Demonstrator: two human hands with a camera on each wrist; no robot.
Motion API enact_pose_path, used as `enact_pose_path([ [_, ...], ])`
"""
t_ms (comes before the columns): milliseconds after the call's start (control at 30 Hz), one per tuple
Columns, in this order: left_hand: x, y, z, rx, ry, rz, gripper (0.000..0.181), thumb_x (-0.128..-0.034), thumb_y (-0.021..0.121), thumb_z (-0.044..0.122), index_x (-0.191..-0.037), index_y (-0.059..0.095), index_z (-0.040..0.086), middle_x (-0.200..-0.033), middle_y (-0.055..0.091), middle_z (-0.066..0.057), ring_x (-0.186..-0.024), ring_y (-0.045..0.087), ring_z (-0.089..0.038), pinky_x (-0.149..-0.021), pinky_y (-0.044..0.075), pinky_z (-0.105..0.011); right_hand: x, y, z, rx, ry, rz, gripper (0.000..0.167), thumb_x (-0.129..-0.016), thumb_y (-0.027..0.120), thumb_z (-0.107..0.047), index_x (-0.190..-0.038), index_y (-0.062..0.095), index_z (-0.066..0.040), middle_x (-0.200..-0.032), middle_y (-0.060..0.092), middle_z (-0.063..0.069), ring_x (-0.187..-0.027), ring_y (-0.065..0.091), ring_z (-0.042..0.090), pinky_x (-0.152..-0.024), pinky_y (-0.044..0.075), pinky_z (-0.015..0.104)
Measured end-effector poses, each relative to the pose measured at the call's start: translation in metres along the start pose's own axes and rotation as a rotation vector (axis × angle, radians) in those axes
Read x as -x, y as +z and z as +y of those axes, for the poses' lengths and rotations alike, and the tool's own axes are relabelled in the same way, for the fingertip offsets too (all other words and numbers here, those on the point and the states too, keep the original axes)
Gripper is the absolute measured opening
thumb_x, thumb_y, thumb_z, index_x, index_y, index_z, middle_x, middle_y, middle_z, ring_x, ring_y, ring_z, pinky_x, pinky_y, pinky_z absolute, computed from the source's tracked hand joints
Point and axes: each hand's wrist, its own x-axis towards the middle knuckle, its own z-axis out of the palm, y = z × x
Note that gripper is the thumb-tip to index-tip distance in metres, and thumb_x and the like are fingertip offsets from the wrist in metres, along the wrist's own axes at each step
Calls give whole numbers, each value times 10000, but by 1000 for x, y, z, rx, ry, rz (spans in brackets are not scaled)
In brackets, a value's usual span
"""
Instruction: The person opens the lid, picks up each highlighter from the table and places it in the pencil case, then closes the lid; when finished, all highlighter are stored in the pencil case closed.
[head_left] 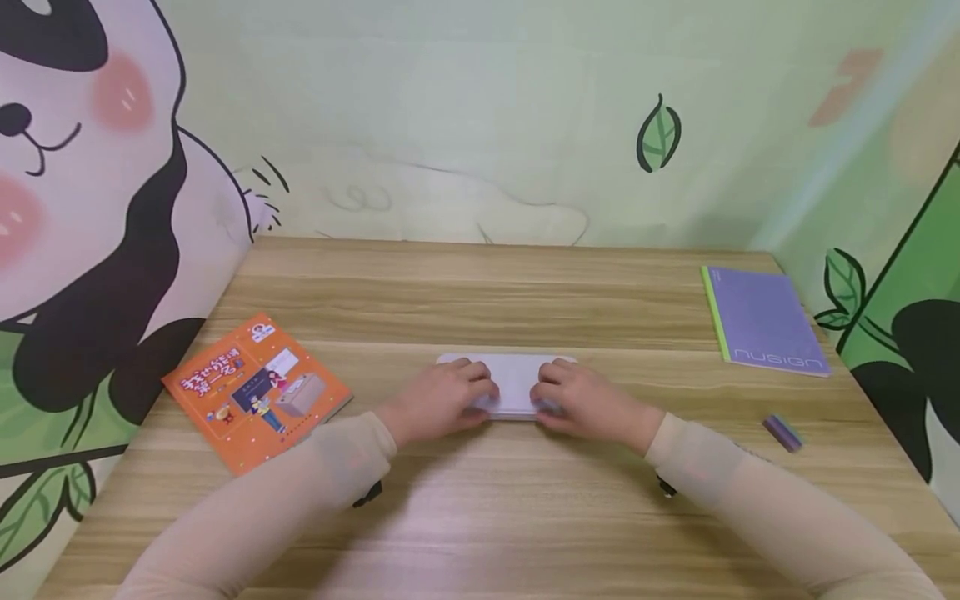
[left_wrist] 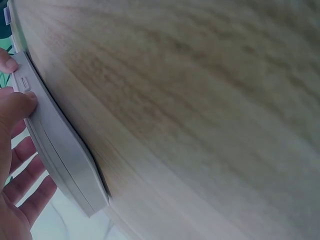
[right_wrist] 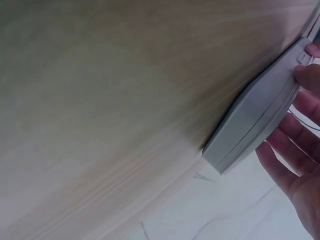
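A flat white case [head_left: 516, 383] lies on the table in the middle of the head view, its lid down. My left hand [head_left: 447, 397] grips its left end and my right hand [head_left: 588, 402] its right end. Fingers bend over the lid, while both thumbs touch the front side. In the left wrist view, the left thumb [left_wrist: 20, 107] sits beside a small latch [left_wrist: 25, 83] on the case's front. The right wrist view has the right thumb [right_wrist: 307, 76] on the other side of that latch. Part of the lid is hidden under the fingers.
An orange picture book [head_left: 255, 392] lies at the left of the wooden table [head_left: 480, 292]. A purple notebook [head_left: 765, 321] with a green spine is at the back right, and a small dark purple block [head_left: 782, 433] lies nearer. A painted wall [head_left: 450, 125] borders the table's back.
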Motion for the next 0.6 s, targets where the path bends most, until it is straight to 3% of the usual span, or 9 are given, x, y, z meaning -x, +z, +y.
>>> enact_pose_path([
  [333,-1,-1,0,40,-36,23,277,-830,753,300,-1050,671,153,-1051,628,-18,-981,608,-192,-844,527,-334,0,-1,1,-18,43,24,204,-808,753,-239,-938,652,-118,-893,548,-2,-794,502,142,-689,478,289],
  [467,-3,-8,-4,58,-84,94,313,-822,756,332,-1059,670,146,-1057,632,-30,-966,618,-199,-826,535,-337,-4,-9,7,-31,87,107,271,-789,761,-255,-985,665,-95,-913,577,28,-810,532,170,-690,494,318],
  [600,-7,-20,-14,41,-175,172,396,-818,748,403,-1103,666,140,-1066,638,-33,-901,644,-199,-687,553,-327,-9,-21,16,-39,137,172,342,-780,769,-262,-1040,670,-63,-951,607,69,-840,571,214,-729,510,367],
])
